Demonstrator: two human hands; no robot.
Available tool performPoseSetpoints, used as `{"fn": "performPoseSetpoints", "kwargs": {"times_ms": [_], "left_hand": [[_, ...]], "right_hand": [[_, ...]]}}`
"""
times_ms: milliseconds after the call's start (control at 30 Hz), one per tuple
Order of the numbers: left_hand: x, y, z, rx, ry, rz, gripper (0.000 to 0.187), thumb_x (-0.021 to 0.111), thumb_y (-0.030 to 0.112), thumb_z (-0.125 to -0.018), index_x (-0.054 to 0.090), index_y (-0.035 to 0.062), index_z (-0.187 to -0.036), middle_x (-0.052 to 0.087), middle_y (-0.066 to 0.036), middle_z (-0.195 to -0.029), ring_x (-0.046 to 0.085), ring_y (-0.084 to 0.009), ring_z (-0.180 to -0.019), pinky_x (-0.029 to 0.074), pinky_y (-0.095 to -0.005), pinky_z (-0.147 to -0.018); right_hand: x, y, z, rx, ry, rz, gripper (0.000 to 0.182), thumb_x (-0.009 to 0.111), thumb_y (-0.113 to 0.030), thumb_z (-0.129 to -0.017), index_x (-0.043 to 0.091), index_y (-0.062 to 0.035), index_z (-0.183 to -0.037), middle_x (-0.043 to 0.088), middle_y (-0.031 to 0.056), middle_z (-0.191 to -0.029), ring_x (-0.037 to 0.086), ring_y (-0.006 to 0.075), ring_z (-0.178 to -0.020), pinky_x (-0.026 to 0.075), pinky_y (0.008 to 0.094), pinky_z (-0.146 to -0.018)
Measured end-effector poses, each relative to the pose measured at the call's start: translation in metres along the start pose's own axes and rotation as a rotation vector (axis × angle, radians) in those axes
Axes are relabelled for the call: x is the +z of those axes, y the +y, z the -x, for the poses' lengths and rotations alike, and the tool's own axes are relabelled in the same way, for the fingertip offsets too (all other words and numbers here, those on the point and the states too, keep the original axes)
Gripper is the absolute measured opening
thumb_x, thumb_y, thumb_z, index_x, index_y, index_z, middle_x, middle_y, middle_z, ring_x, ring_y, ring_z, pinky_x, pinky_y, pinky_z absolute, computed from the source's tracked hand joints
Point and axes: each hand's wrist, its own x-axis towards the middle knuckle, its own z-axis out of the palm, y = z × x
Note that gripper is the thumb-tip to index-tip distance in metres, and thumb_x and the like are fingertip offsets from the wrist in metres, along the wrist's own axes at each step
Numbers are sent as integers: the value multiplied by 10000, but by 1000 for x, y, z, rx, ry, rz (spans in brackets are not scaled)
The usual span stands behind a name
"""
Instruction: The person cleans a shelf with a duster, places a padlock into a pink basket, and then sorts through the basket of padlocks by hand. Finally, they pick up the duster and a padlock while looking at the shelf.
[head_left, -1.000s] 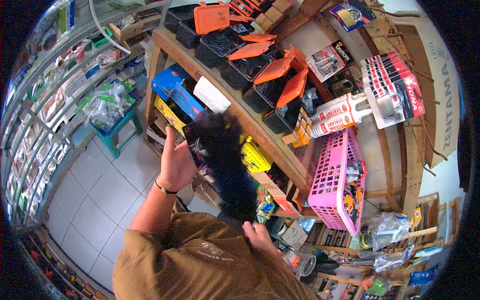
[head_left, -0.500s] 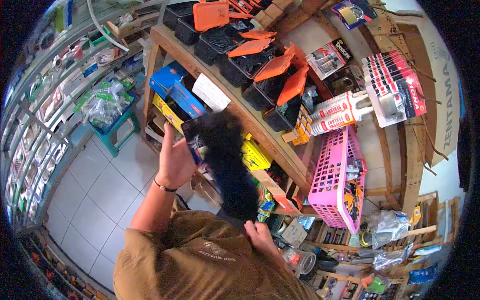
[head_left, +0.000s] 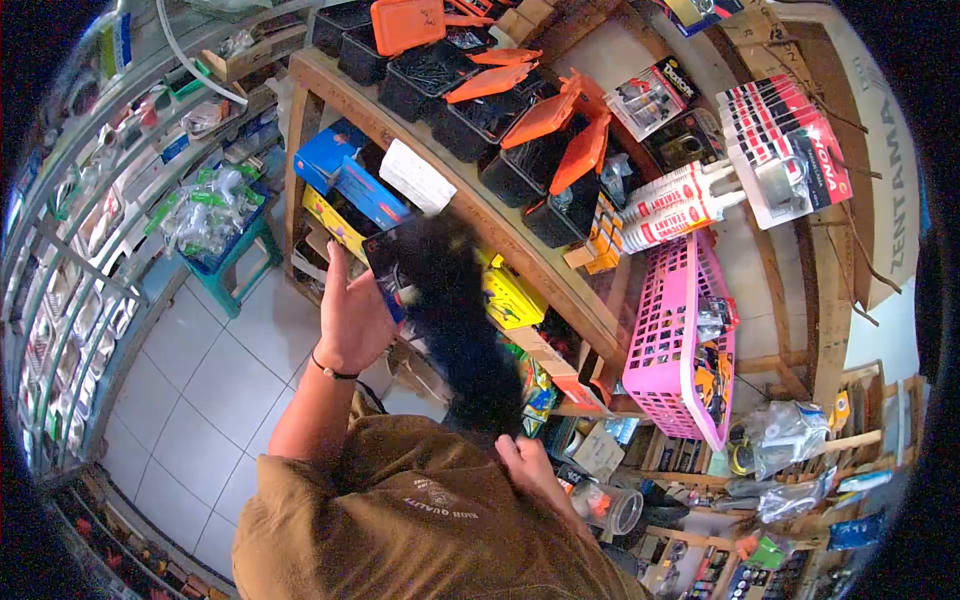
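Note:
My left hand, with a bracelet at the wrist, is raised palm inward with the thumb up. It supports a dark flat package with a blue and red printed edge; the other fingers are partly hidden behind it. A black fluffy duster stretches across the package and down toward my body, its outline blurred. My right hand is closed at the duster's lower end, close to my brown shirt; the handle itself is hidden.
A wooden shelf carries black bins with orange lids, and sealant tubes. Below are blue boxes and a yellow box. A pink basket stands right. A green stool holds bagged goods on the tiled floor.
The surroundings have shifted slightly in view. The duster has swung a little over the package, and my right fist has moved slightly right and turned. My left hand keeps supporting the package.

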Motion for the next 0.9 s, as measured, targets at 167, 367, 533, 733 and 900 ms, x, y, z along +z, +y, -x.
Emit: {"fn": "performPoseSetpoints", "kwargs": {"times_ms": [167,367,533,733,900], "left_hand": [[-13,3,-4,-67,-213,79,869,262,696,-793,311,-7,-1302,381,-179,-1309,392,-306,-1197,326,-433,-982],[-4,2,-1,-22,-204,8,846,199,682,-812,289,11,-1319,416,-177,-1279,422,-291,-1166,302,-417,-996],[-12,2,0,25,-4,-21,864,248,714,-779,306,44,-1321,411,-188,-1283,431,-297,-1160,302,-423,-1001],[-16,9,-1,5,-72,46,886,260,723,-768,294,35,-1326,381,-197,-1304,396,-343,-1184,297,-460,-997],[-16,8,1,-11,-136,40,882,253,709,-783,312,3,-1308,405,-179,-1292,429,-310,-1159,321,-438,-982]], "right_hand": [[-10,5,-1,-74,-51,139,493,486,-404,-855,496,36,-633,498,226,-582,492,338,-524,398,411,-539],[-2,3,-4,-84,-70,140,463,506,-357,-857,493,37,-613,463,185,-545,447,258,-497,382,370,-505],[8,9,-6,-40,4,-114,453,517,-369,-849,513,25,-625,495,227,-553,486,385,-492,388,401,-476],[-3,-5,-7,-69,-124,180,449,495,-364,-859,515,30,-644,518,235,-614,518,390,-575,406,424,-544],[0,-7,-7,-188,-105,182,464,465,-387,-867,519,22,-652,529,236,-639,526,410,-627,411,432,-576]]}}
